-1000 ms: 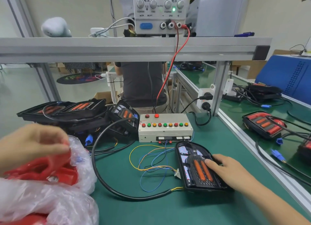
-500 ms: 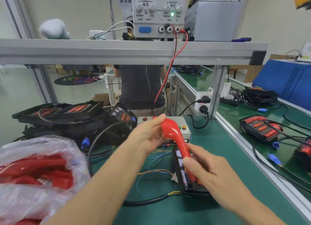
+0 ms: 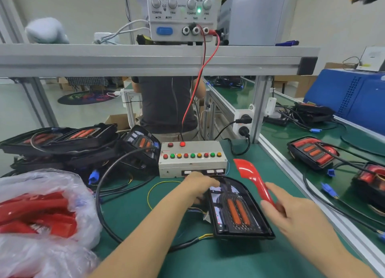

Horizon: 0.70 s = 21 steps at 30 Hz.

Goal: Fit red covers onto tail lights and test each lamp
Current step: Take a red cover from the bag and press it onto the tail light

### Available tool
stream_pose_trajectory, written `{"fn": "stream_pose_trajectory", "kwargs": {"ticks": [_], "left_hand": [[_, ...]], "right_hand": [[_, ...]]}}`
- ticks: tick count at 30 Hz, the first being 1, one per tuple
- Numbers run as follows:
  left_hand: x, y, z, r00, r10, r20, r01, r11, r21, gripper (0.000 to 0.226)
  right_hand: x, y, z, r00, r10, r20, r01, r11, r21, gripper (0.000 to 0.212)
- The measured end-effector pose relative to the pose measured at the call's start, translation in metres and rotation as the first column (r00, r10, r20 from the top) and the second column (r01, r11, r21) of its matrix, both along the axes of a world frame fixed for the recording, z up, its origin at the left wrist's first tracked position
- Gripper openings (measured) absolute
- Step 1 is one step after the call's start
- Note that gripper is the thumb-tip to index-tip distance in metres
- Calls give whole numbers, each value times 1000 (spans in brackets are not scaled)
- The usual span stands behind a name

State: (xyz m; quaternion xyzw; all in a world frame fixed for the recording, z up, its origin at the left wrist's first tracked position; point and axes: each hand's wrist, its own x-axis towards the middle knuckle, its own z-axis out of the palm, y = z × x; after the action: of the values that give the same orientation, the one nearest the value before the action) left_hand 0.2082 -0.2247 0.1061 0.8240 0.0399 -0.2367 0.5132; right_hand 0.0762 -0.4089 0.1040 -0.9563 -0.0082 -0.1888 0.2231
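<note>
A black tail light (image 3: 235,212) with two orange strips lies on the green bench in front of me, its cable looping off to the left. My right hand (image 3: 291,213) pinches the lower end of a curved red cover (image 3: 253,178), held in the air just right of the lamp. My left hand (image 3: 198,187) rests on the lamp's upper left corner, fingers curled over its edge. Behind the lamp stands the beige test box (image 3: 192,160) with a row of coloured buttons.
A clear bag of red covers (image 3: 41,211) lies at the left. A pile of black tail lights (image 3: 68,144) sits behind it. Covered lamps (image 3: 312,152) rest on the right-hand bench. A power supply (image 3: 180,13) stands on the overhead shelf, and a person in grey sits behind.
The red cover passed from both hands into my right hand alone and swung to the right of the lamp. My left hand dropped onto the lamp's upper left corner.
</note>
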Motion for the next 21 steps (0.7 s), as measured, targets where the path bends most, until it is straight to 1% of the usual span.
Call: {"fn": "stream_pose_trajectory", "kwargs": {"ticks": [1, 3, 6, 7, 10, 11, 13, 15, 17, 18, 19, 21], "left_hand": [[1, -2, -3, 1000, -7, -12, 7, 1000, -3, 10], [5, -5, -5, 999, 29, -25, -30, 998, -53, 12], [9, -2, -7, 987, 129, -96, -146, 970, -195, 16], [9, 1, -6, 981, 157, -113, -180, 955, -234, 21], [12, 9, -4, 968, 221, -119, -248, 915, -319, 46], [12, 10, -3, 966, 232, -110, -256, 907, -336, 46], [10, 11, 1, 963, 244, -112, -269, 888, -374, 32], [8, 13, 1, 966, 208, -155, -256, 857, -447, 20], [8, 14, 1, 967, 137, -215, -234, 807, -542, 9], [8, 14, 1, 969, 92, -231, -213, 786, -581, 10], [9, 14, 2, 969, 58, -239, -194, 774, -602, 17], [12, 15, 2, 970, 25, -241, -167, 786, -595, 36]], "right_hand": [[-1, -3, -3, 1000, -2, -16, 2, 1000, -4, 33], [-2, -5, -6, 999, 5, -46, -5, 1000, -8, 33], [-2, -7, -10, 997, 37, -65, -37, 999, 12, 33], [-3, -5, -11, 995, 56, -76, -56, 998, 3, 32], [0, 4, -14, 989, 115, -94, -118, 993, -21, 35], [1, 6, -13, 988, 130, -86, -132, 991, -16, 36], [4, 7, -13, 988, 150, -40, -151, 989, -1, 38], [7, 8, -13, 986, 164, -6, -164, 986, 15, 40], [8, 11, -12, 983, 184, 2, -184, 982, 39, 42], [9, 14, -12, 982, 189, -2, -189, 981, 37, 44], [10, 16, -12, 981, 196, -9, -196, 980, 25, 45], [9, 19, -13, 975, 218, -30, -218, 976, 4, 49]]}}
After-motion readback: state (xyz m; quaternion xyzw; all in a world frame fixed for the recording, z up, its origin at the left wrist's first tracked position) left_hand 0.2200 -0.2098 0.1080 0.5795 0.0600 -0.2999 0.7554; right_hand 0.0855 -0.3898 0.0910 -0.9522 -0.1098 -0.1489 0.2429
